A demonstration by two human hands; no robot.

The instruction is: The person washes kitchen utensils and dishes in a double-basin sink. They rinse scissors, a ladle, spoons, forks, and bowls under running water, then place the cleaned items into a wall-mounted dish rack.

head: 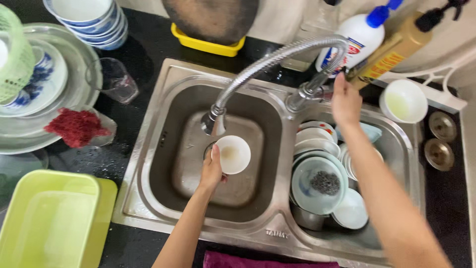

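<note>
I saw soft, even daylight; glare streaked the steel sink rim and black worktop, while the frame's corners bent and blurred slightly.

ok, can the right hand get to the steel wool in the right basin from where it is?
Probably yes. The right hand is up at the tap base, holding nothing, and the steel wool lies uncovered on the top plate just below it.

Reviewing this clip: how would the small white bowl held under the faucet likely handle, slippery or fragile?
The small white bowl looks glazed, so probably rigid and breakable if dropped into the steel sink. The left hand pinches only its rim, and the glaze is likely slippery when wet. It seems light enough for one hand.
</note>
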